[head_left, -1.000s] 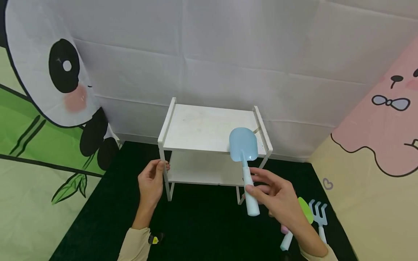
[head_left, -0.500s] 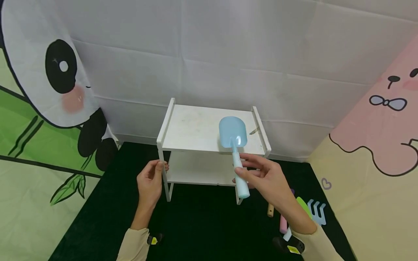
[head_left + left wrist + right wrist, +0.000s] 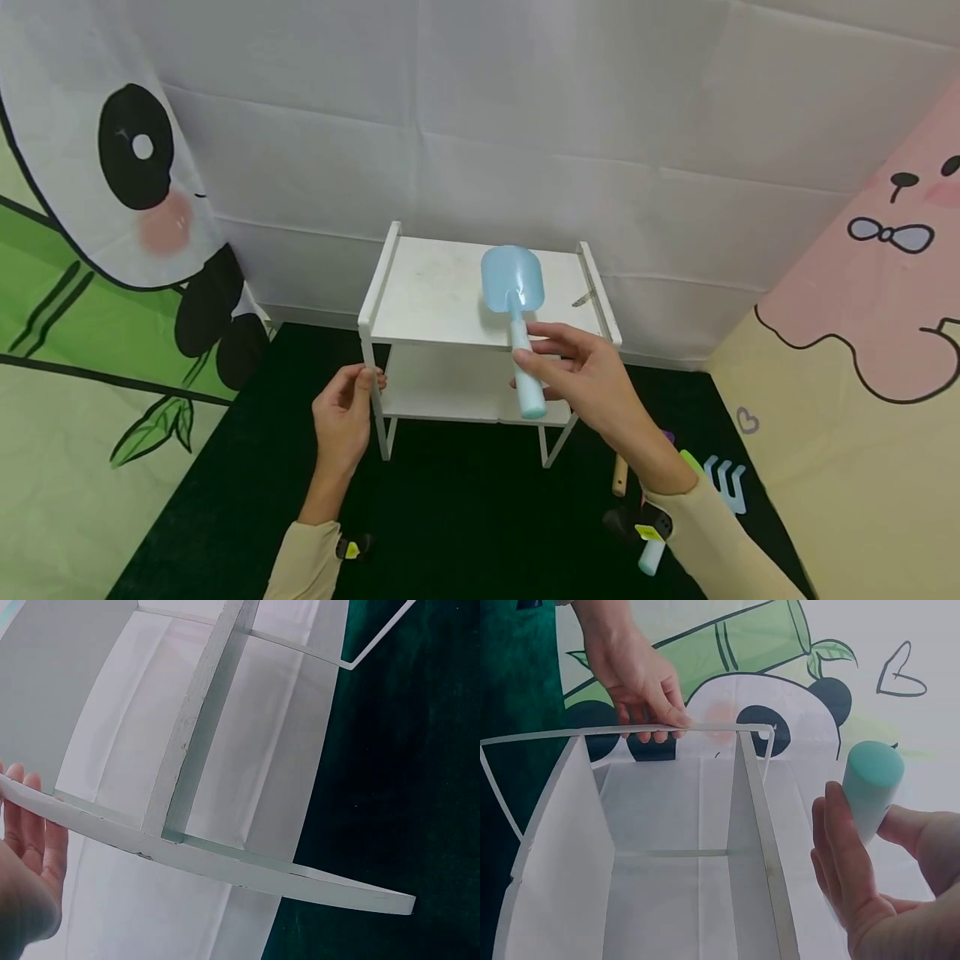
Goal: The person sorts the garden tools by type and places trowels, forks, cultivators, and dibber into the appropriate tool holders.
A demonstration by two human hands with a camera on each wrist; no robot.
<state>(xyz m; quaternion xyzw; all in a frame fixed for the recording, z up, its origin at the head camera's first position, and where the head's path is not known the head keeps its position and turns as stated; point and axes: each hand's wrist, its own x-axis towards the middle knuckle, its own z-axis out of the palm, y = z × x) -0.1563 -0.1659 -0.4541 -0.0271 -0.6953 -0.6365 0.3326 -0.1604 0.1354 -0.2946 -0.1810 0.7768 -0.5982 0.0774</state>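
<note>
In the head view, a light blue toy trowel (image 3: 512,279) is held up over the front part of a small white two-tier shelf (image 3: 438,292). My right hand (image 3: 588,375) pinches its pale handle between thumb and fingers, the blade pointing away toward the wall. The handle's rounded end (image 3: 876,765) sticks out of that hand in the right wrist view. My left hand (image 3: 343,417) grips the shelf's front left leg. Fingers (image 3: 54,859) of it pass behind that leg in the left wrist view.
On the dark green floor at the right lie a blue toy rake (image 3: 726,483), a wooden handle (image 3: 619,477) and other garden tools, partly covered by my right forearm. A white cloth wall (image 3: 510,117) stands behind the shelf, with cartoon-printed walls on both sides.
My right hand has carried the trowel left and forward, from the shelf's right front corner to over its top. The left hand stays on the leg.
</note>
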